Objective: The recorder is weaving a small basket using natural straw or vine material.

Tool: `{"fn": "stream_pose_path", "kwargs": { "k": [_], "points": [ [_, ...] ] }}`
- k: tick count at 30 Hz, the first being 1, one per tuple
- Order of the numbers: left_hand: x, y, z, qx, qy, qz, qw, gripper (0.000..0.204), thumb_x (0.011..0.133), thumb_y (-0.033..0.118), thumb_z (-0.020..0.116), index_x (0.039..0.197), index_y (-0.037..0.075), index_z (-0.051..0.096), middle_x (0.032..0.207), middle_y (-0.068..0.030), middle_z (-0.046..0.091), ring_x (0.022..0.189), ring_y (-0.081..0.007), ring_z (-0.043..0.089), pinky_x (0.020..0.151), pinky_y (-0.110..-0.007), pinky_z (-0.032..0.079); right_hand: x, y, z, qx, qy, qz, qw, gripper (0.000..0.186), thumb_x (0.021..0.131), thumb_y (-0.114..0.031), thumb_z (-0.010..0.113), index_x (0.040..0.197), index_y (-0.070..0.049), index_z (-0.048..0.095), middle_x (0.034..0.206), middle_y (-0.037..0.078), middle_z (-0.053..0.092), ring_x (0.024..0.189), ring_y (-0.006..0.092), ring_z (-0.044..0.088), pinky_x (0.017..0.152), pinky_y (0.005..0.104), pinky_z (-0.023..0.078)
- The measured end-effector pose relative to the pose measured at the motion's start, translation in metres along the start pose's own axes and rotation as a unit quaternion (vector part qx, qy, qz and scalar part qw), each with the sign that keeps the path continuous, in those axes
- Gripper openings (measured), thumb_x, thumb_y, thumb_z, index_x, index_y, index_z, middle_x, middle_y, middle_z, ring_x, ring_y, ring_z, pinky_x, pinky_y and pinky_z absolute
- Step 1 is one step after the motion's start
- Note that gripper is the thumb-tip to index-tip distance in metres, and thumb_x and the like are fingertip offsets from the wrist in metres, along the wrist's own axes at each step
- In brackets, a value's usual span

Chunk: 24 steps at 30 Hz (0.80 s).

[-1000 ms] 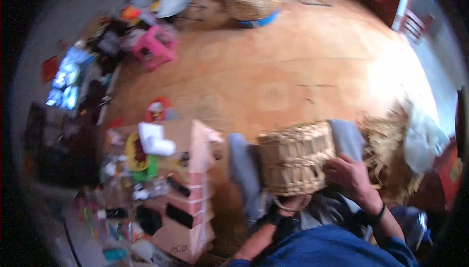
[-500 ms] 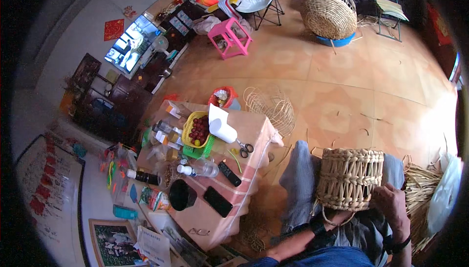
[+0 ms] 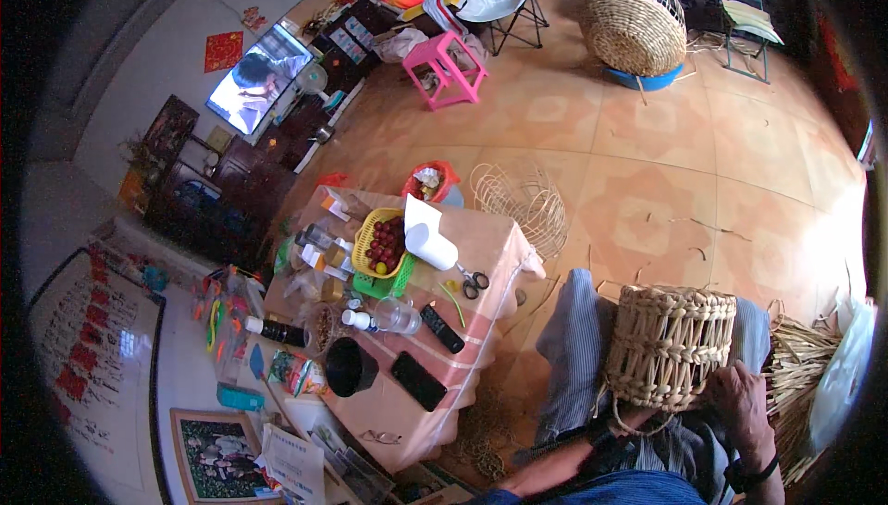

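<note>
A small woven straw basket (image 3: 672,348), with open slatted bands between thick braided rows, rests on its side across my lap. My left hand (image 3: 636,416) reaches under its near end; its fingers are hidden behind the weave. Curled closed, my right hand (image 3: 743,403) presses against the basket's lower right edge. Whatever its fingers pinch cannot be made out. A loose straw strand (image 3: 650,433) loops down from the near rim by my left wrist.
Left of me, a cloth-covered table (image 3: 490,255) carries scissors (image 3: 474,283), a phone (image 3: 419,381), a remote (image 3: 442,328) and a yellow fruit basket (image 3: 377,244). Straw bundles (image 3: 800,366) lie at my right. A wire-like frame (image 3: 523,209), pink stool (image 3: 448,70) and large woven basket (image 3: 634,29) stand ahead.
The whole view has shifted slightly, so the room sits a little farther right. My right hand has moved slightly down along the basket's edge. The television picture has changed.
</note>
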<state>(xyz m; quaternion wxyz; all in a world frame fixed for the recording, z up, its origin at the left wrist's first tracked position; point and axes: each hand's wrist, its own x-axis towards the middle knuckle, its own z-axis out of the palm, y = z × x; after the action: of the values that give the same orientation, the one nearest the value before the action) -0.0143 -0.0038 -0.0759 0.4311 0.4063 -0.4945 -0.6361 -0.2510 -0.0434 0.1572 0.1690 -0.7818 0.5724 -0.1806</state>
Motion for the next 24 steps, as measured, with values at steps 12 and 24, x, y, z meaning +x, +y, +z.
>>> {"fn": "stream_pose_path", "kwargs": {
  "k": [12,24],
  "points": [
    [-0.033,0.071,-0.040,-0.265,-0.074,-0.179,0.945,0.051,0.115,0.031,0.055,0.160,0.006,0.048,0.160,-0.0130,0.049,0.143,-0.0288,0.048,0.126,-0.046,0.035,0.034,-0.032,-0.065,0.163,-0.161,0.135,0.964,0.018,0.086,-0.008,0.078,0.080,0.003,0.065,0.077,0.020,0.067,0.070,0.0372,0.067,0.066,0.0456,0.053],
    [-0.069,0.165,-0.094,-0.334,-0.139,-0.304,0.882,0.039,0.114,0.020,0.057,0.146,-0.003,0.062,0.139,-0.0163,0.074,0.120,-0.0300,0.075,0.113,-0.045,0.056,0.014,0.008,0.017,0.363,0.022,0.176,0.915,0.017,0.089,0.001,0.077,0.087,0.000,0.061,0.086,0.010,0.064,0.075,0.0137,0.059,0.061,0.0346,0.045]
  ]
}}
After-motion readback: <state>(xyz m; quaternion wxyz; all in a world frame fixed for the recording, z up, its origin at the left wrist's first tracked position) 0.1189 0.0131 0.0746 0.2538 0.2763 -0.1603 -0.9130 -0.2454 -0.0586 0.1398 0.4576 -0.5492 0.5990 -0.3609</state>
